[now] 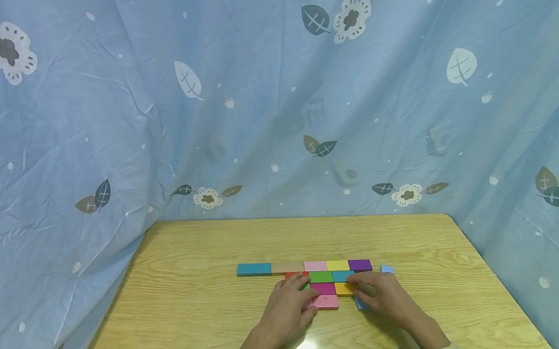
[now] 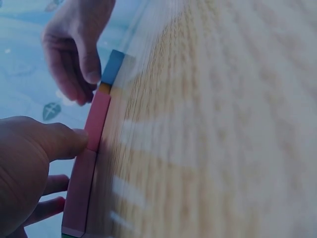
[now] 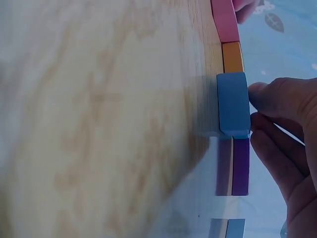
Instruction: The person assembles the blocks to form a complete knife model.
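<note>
Flat coloured blocks lie in touching rows on the table. My left hand (image 1: pixel 283 310) rests over the left end of the near rows, fingertips by the red block (image 1: pixel 295 274) and magenta block (image 1: pixel 323 288). In the left wrist view its thumb touches the near edge of a pink block (image 2: pixel 99 119). My right hand (image 1: pixel 382 298) is at the right end, fingertips by a teal block (image 1: pixel 342 276) and orange block (image 1: pixel 343 288). A blue block (image 3: pixel 234 104) sits against its thumb and fingertips, jutting nearer than its neighbours; the hand partly hides it in the head view.
The far row has a teal block (image 1: pixel 253 269), a plain wood block (image 1: pixel 286 267), then pink, yellow and purple (image 1: pixel 360 265) ones. A light blue block (image 1: pixel 387 268) lies apart at the right. A patterned blue cloth (image 1: pixel 264 115) hangs behind the wooden table (image 1: pixel 181 305).
</note>
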`<state>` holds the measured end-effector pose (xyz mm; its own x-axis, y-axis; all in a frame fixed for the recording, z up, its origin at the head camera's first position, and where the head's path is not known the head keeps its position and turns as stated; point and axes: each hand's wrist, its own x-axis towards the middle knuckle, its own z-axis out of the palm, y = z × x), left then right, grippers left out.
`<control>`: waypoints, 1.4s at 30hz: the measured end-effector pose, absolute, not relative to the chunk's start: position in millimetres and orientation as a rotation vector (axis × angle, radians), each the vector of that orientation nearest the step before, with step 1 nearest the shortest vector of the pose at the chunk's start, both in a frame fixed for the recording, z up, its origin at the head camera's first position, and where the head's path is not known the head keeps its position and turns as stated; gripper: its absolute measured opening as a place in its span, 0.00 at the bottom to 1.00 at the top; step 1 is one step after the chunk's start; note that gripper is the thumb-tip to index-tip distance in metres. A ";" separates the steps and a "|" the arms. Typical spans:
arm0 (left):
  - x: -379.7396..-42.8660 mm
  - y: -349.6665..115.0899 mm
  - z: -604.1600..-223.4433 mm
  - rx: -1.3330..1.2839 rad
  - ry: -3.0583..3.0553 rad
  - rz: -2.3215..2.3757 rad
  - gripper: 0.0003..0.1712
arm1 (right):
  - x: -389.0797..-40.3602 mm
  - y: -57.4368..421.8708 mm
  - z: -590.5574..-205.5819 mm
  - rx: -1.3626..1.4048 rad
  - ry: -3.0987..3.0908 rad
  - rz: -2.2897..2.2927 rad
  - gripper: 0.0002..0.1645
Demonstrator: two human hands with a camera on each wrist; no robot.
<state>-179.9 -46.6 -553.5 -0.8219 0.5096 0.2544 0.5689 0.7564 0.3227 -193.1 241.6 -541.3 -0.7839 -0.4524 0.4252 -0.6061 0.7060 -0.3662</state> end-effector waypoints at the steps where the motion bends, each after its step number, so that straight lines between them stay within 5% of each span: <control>1: -179.9 -46.2 -553.8 -0.861 -2.802 -0.590 0.18 | -193.2 241.1 -541.5 0.833 -2.608 0.712 0.19; 27: -179.5 -44.3 -556.9 -0.834 -2.764 -0.566 0.16 | -194.8 232.2 -540.6 0.767 -2.619 0.685 0.17; 42: -179.8 -43.9 -556.7 -0.832 -2.769 -0.578 0.16 | -197.3 301.6 -507.3 0.346 -2.556 0.871 0.17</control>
<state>-179.8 -43.9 -556.7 -0.8236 0.4875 0.2900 0.5628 0.7661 0.3104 -197.3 301.6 -507.3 -0.8827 -0.0982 0.4595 -0.3584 0.7733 -0.5231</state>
